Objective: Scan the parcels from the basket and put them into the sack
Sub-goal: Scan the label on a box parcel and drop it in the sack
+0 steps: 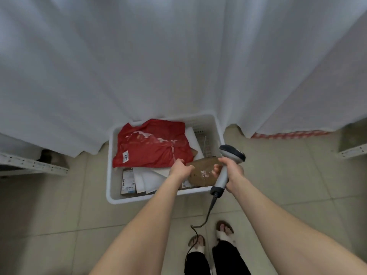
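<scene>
Parcels fill the white basket [108, 192] on the tiled floor: a red parcel [153, 144] lies on top towards the far left, pale envelopes and small boxes lie beneath it, and a brown parcel [201, 172] sits at the near right corner. The left hand [180, 168] reaches in, and its grip closes on the left edge of the brown parcel, just beside the red one. The right hand [232, 171] is clenched round the handle of the scanner [232, 154], and its fingertips seem to touch the parcel's right edge.

The brown parcel thus lies between the two hands, its longer side running roughly across from one to the other. It sits just below and to the left of the scanner's head, which rises over the basket's right rim and points away from the person. No label shows on the parcel's upper face, so it probably needs lifting and turning until the barcode meets the scanner's window. The left hand is the one placed for that. No sack can be picked out in view.
</scene>
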The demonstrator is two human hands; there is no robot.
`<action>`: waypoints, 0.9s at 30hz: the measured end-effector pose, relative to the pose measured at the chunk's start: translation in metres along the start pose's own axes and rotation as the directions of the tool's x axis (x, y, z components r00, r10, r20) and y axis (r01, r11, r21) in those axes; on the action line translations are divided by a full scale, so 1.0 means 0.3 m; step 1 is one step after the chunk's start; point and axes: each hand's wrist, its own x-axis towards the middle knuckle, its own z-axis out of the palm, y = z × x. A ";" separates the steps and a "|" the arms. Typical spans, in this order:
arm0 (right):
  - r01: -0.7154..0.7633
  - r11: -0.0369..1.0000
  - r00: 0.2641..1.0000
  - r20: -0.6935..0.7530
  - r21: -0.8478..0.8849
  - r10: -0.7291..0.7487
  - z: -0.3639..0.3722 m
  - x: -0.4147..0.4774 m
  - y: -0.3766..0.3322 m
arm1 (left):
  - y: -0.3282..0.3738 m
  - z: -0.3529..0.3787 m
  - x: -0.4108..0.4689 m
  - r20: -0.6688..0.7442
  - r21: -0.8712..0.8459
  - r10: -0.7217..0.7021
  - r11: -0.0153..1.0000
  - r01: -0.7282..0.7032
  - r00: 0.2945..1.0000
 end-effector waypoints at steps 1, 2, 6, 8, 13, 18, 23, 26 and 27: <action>-0.010 1.000 1.000 -0.005 -0.002 0.010 -0.001 0.063 0.008 | -0.008 0.031 0.056 0.006 -0.020 -0.011 1.000 0.011 1.000; -0.022 1.000 1.000 -0.009 -0.009 0.022 -0.001 0.126 0.020 | -0.022 0.061 0.109 0.010 -0.044 -0.025 0.999 0.025 1.000; -0.067 0.994 0.997 0.024 -0.087 0.069 0.006 0.371 0.091 | -0.095 0.178 0.329 0.006 -0.159 -0.088 0.983 0.088 0.996; -0.072 0.987 0.996 0.043 -0.140 0.079 0.014 0.473 0.118 | -0.129 0.237 0.436 0.000 -0.218 -0.129 0.968 0.126 0.992; -0.099 0.981 0.990 0.080 -0.169 0.114 0.036 0.676 0.145 | -0.167 0.340 0.633 0.009 -0.317 -0.217 0.925 0.209 0.976; -0.122 0.974 0.983 0.116 -0.190 0.145 0.068 0.683 0.153 | -0.156 0.331 0.653 0.032 -0.374 -0.266 0.891 0.259 0.963; -0.126 0.982 0.985 0.098 -0.138 0.140 0.082 0.548 0.074 | -0.063 0.252 0.555 -0.044 -0.489 -0.260 0.848 0.206 0.965; -0.076 0.995 0.996 0.040 -0.067 0.079 0.097 0.416 -0.005 | 0.005 0.186 0.438 -0.095 -0.603 -0.275 0.780 0.164 0.957; -0.047 0.997 0.998 0.027 -0.059 0.049 0.107 0.367 -0.039 | 0.026 0.155 0.392 -0.099 -0.643 -0.286 0.750 0.158 0.953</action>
